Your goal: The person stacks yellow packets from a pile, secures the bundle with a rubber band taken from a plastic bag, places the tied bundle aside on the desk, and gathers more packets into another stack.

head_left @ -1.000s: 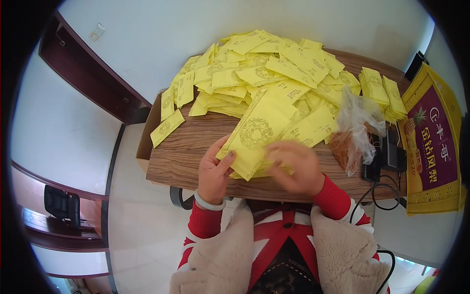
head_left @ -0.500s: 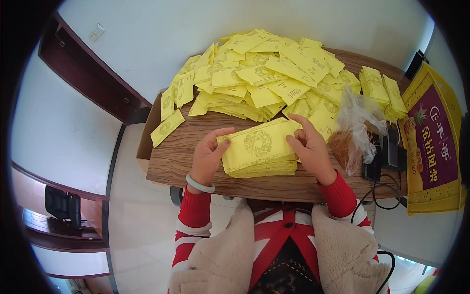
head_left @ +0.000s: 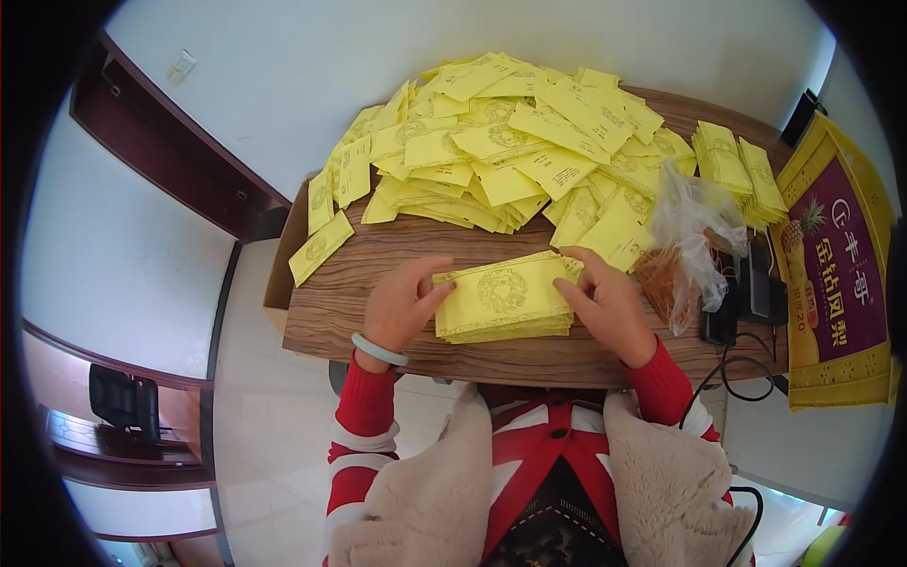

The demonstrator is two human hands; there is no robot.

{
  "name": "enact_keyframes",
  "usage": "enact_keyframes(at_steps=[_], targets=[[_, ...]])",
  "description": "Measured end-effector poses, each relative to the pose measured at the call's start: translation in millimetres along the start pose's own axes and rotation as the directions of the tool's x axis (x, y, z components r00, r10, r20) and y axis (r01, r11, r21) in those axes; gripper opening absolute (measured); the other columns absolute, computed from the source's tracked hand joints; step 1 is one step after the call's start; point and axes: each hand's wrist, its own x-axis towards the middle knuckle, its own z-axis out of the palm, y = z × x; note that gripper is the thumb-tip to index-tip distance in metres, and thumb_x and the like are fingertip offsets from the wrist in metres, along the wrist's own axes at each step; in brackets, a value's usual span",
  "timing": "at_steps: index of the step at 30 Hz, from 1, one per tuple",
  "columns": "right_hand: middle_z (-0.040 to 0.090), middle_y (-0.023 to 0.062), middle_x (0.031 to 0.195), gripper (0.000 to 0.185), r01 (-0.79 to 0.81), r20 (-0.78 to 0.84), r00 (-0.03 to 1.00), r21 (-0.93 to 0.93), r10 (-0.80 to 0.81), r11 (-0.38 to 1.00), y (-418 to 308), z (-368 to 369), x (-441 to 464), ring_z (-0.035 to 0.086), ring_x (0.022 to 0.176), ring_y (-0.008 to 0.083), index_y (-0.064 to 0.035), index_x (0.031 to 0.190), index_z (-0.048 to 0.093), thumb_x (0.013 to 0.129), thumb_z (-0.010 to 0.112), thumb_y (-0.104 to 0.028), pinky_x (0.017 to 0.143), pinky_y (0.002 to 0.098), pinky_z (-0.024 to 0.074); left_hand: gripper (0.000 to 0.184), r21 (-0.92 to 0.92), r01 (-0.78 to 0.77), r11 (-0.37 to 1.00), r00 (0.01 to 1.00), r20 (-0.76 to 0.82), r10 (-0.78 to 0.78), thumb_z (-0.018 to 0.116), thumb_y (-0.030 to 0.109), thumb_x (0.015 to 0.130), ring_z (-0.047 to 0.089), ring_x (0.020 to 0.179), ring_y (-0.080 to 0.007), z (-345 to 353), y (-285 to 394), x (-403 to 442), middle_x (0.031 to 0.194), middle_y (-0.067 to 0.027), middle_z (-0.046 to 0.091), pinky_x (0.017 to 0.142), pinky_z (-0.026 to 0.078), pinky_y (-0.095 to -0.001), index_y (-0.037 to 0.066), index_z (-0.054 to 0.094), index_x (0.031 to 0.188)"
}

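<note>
- Stack point(head_left: 504, 300) of yellow envelopes lies flat near the front edge of the desk point(head_left: 368, 274), medallion print facing up
- Left hand point(head_left: 404, 304) is clamped on the stack's left end, thumb over the top envelope; a pale bracelet point(head_left: 380, 352) rings the wrist
- Right hand point(head_left: 612, 304) is clamped on the right end, thumb on top, index finger at the far corner
- Pile point(head_left: 501, 151) of loose yellow envelopes spreads behind the stack, apart from it
- Plastic bag point(head_left: 697, 248) sits right of the pile, near black devices point(head_left: 759, 283)
- Pineapple-print box point(head_left: 841, 265) stands at far right
</note>
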Motion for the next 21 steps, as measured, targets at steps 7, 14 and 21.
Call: enact_keyframes(at_steps=[7,14,21], targets=[[0.064,0.0092,0.104,0.043,0.343,-0.188,0.886,-0.349,-0.423,0.872,-1,6,11,0.058,0.088,0.0214,-0.0047,0.132,0.064,0.09,0.072,-0.013,0.079,0.031,0.0474,0.049,0.199,-0.392,0.898,0.909,-0.068,0.411,0.075,0.034,0.091,0.061,0.097,-0.0239,-13,12,38,0.107,-0.0096,0.066,0.084,0.05,-0.0342,0.007,0.067,0.132],[0.059,0.0157,0.134,0.053,0.453,0.008,0.859,-0.476,-0.512,0.753,7,19,12,0.058,0.118,0.032,-0.0053,0.136,0.061,0.087,0.076,-0.019,0.101,0.0367,0.0461,0.069,-0.002,-0.329,0.944,0.705,0.664,0.247,0.082,0.047,0.085,0.066,0.103,-0.025,10,20,103,0.122,-0.015,0.07,0.09,0.053,-0.0345,0.0,0.063,0.133],[0.057,0.0172,0.138,0.075,0.351,-0.043,0.927,-0.257,-0.374,0.9,18,22,15,0.058,0.123,0.0334,-0.0051,0.148,0.05,0.082,0.082,-0.019,0.107,0.0396,0.045,0.073,0.032,-0.256,0.966,0.575,0.809,0.125,0.085,0.049,0.079,0.07,0.085,-0.0252,25,17,126,0.108,-0.0168,0.074,0.077,0.058,-0.0338,-0.007,0.064,0.123]])
